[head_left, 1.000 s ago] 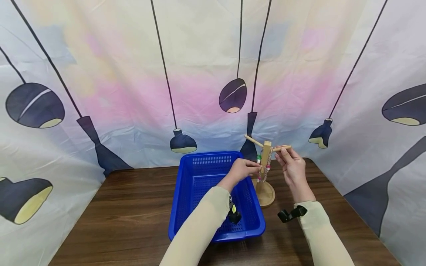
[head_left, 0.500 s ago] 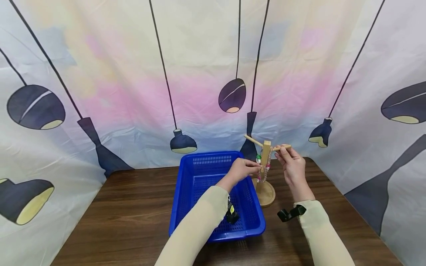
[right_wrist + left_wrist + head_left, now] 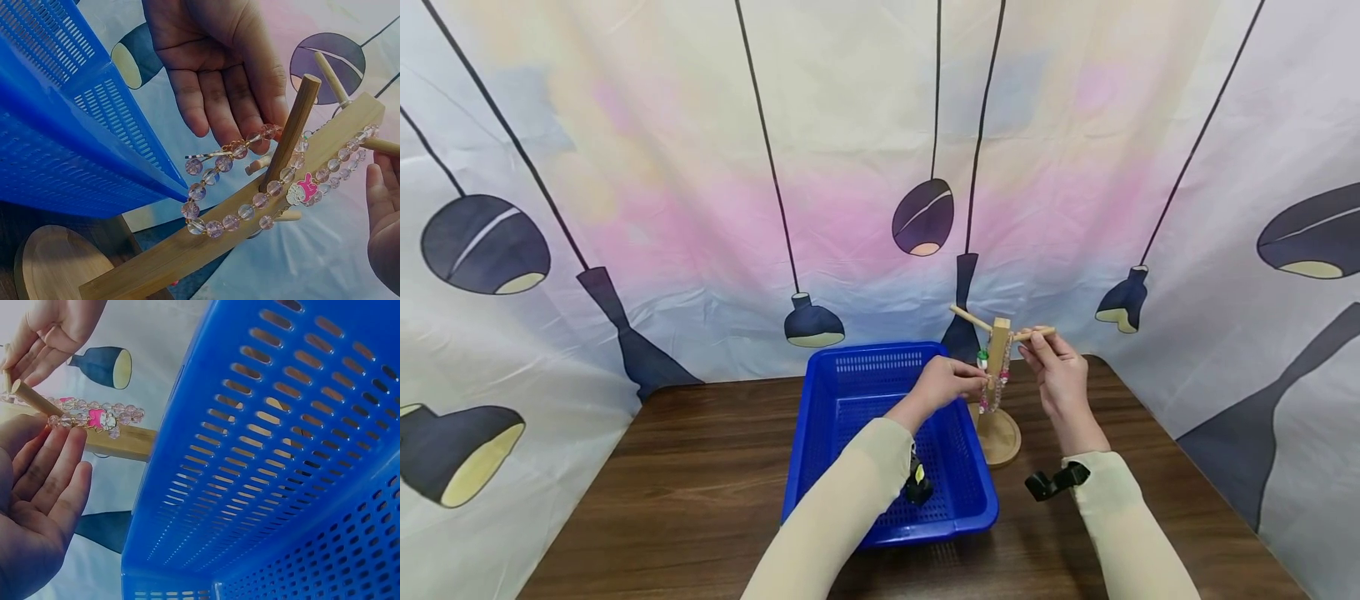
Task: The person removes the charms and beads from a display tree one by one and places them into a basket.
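Note:
A wooden jewelry stand (image 3: pixel 1000 354) with several pegs rises from a round base (image 3: pixel 1000 437). My left hand (image 3: pixel 942 385) pinches a pink and clear beaded bracelet (image 3: pixel 230 222) between thumb and fingertips; it loops around a lower peg (image 3: pixel 300 119). A pink-and-white character charm (image 3: pixel 303 189) hangs on the bracelet. My right hand (image 3: pixel 1060 383) pinches an upper peg (image 3: pixel 1047 332) on the stand's right side. Another beaded bracelet (image 3: pixel 342 164) hangs farther up the post, near the right hand. A green-and-white piece (image 3: pixel 982 358) shows left of the post.
A blue perforated plastic basket (image 3: pixel 988 500) stands left of the stand, under my left forearm. Both rest on a dark wooden table (image 3: pixel 692 475). Behind the table hangs a cloth backdrop (image 3: pixel 850 125) printed with lamps. A black wrist device (image 3: pixel 1057 482) is strapped to the right sleeve.
Both hands keep their places on the bracelet and the peg. The left forearm has shifted slightly to the left.

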Demonstrator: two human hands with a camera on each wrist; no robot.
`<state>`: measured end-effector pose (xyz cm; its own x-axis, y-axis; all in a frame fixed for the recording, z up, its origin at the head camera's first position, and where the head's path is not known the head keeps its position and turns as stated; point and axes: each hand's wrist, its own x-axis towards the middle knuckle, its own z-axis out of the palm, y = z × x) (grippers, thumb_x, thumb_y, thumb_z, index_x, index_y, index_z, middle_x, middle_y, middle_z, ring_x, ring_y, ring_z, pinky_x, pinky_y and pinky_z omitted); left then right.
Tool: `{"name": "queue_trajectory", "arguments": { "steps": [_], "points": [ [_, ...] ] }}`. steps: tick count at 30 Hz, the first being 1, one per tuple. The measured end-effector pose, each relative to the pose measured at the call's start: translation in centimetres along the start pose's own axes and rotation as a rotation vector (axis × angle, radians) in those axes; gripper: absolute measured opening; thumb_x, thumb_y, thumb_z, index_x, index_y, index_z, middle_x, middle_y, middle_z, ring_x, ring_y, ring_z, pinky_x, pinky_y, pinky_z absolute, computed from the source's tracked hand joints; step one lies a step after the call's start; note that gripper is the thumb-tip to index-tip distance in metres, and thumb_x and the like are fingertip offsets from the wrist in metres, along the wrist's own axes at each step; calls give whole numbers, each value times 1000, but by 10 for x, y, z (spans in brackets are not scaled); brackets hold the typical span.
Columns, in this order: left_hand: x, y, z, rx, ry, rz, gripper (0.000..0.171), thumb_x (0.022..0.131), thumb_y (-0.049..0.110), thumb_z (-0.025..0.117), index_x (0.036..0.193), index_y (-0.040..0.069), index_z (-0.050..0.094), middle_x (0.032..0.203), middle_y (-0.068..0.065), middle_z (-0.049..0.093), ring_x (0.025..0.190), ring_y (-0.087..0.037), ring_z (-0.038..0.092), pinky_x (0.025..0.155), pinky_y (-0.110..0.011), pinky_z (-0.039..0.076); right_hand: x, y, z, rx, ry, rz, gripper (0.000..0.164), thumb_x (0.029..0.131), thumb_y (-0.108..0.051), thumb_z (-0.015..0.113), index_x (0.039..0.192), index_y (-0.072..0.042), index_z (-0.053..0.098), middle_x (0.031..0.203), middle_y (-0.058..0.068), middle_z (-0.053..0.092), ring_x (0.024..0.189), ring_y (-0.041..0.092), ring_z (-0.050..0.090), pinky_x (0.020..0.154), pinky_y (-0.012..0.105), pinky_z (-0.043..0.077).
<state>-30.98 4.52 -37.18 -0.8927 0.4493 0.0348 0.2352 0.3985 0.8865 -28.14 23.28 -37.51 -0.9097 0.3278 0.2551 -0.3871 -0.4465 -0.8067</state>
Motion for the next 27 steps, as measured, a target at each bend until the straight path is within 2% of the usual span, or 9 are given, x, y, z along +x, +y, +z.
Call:
{"name": "queue_trajectory", "arguments": {
  "steps": [4, 11, 18, 23, 27],
  "points": [
    [-3, 2, -1, 15, -7, 14, 19, 97, 20, 71, 109, 9, 82, 112, -12, 79, 94, -24, 75, 85, -39, 62, 1, 1, 1, 17, -6, 1, 24, 101, -8, 60, 93, -21, 77, 91, -8, 79, 87, 1, 75, 84, 15, 58],
    [-8, 7, -3, 21, -38, 23, 19, 98, 19, 70, 109, 9, 81, 110, -13, 79, 104, -34, 74, 88, -41, 61, -2, 0, 3, 11, 33, 5, 21, 100, -8, 61, 93, -20, 77, 90, -8, 79, 87, 2, 75, 85, 16, 58],
    [-13, 12, -9, 13, -65, 35, 18, 98, 18, 70, 108, 8, 82, 106, -14, 80, 108, -38, 72, 93, -48, 60, -4, 0, 5, 50, 44, -17, 23, 99, -4, 61, 90, -17, 78, 87, -6, 80, 84, 3, 76, 82, 16, 59],
    [-16, 16, -12, 38, -79, 56, 18, 97, 18, 71, 108, 9, 82, 104, -13, 80, 104, -35, 73, 92, -48, 60, -4, 1, 5, 48, 66, -34, 24, 99, -3, 62, 89, -17, 79, 86, -6, 80, 83, 3, 76, 80, 16, 60],
    [-18, 19, -14, 74, -85, 63, 17, 97, 18, 72, 107, 9, 82, 102, -12, 81, 91, -23, 74, 91, -48, 60, -3, 1, 5, 50, 69, -40, 22, 98, -4, 63, 89, -16, 79, 86, -5, 80, 83, 3, 76, 81, 17, 60]
  ]
}}
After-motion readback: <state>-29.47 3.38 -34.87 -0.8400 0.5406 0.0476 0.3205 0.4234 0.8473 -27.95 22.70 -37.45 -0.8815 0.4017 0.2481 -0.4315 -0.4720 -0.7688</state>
